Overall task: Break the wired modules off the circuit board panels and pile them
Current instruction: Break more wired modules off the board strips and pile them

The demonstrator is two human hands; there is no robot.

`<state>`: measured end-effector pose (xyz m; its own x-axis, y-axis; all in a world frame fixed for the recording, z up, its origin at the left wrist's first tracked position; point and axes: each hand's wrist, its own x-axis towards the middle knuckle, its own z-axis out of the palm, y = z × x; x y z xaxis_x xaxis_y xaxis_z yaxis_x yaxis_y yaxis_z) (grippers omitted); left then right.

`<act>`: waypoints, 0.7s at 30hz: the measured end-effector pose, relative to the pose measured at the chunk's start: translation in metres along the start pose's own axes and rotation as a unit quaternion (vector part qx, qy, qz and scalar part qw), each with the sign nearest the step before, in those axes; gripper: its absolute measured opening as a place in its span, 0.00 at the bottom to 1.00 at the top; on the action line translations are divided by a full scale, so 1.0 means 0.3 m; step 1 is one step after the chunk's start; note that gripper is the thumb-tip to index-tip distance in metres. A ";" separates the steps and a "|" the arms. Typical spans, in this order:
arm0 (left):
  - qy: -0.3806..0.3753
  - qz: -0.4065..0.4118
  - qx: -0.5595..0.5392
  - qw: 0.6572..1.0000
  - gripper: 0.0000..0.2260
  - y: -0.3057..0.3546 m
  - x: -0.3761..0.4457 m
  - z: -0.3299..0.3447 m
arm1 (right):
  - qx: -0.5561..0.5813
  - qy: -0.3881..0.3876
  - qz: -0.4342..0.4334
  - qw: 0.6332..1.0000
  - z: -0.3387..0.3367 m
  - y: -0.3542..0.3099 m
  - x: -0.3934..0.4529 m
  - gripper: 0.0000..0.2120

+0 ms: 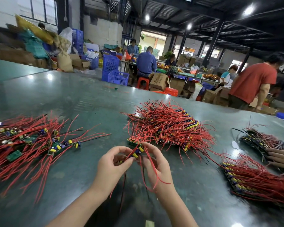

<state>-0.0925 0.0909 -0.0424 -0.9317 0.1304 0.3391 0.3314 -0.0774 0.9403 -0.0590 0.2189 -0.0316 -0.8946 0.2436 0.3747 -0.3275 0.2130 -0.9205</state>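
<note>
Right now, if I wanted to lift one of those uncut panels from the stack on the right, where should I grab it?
Probably by the panel stack's near-left edge, where the board rim and its row of yellow parts show bare. The red wires fan off toward the far right, so come from the left and pinch the flat board edge rather than the loose wires.

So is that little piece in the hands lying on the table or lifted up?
Lifted up. Both hands, left hand and right hand, pinch the module strip above the table, its red wires dangling.
</note>
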 end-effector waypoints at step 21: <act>0.002 -0.102 -0.104 0.989 0.07 -0.001 -0.001 0.007 | 0.057 0.014 0.081 0.995 -0.015 -0.001 0.004 0.11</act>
<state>-0.0920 0.0930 -0.0429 -0.9769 0.1600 0.1418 0.0985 -0.2520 0.9627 -0.0587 0.2235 -0.0304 -0.9303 0.2916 0.2226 -0.2142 0.0607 -0.9749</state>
